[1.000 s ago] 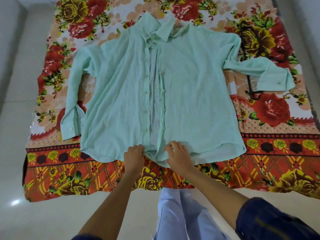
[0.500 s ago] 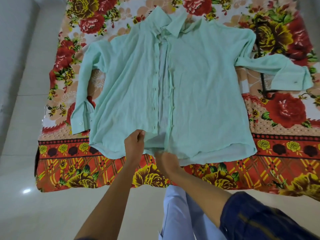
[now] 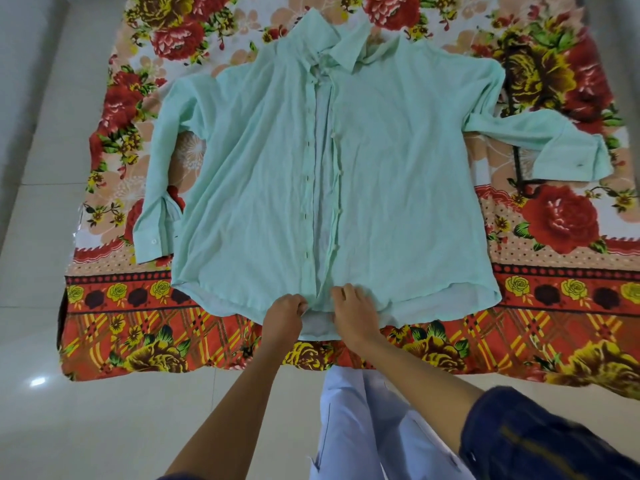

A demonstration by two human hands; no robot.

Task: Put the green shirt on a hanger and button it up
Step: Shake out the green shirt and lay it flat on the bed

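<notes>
Both hands now sit at the bottom hem of the shirt (image 3: 398, 188), one on each side of the front opening; half a second ago the left hand (image 3: 284, 315) was lifting the left front edge higher up while the right hand (image 3: 354, 315) reached in under the hem. Left fingers are curled and seem to pinch the hem edge of the left panel. Right fingers lie spread over the hem of the right panel, pressing it; whether they pinch cloth cannot be told. Pale green and unbuttoned, it lies face up and spread flat on a floral sheet (image 3: 554, 306) on the floor, collar far from the person, sleeves out to both sides. It looks light, thin and limp, already creased, so it would likely sag and slide unless held at two points; the collar and shoulders seem the best places to lift it. A dark hanger (image 3: 518, 168) lies partly under the right sleeve.
</notes>
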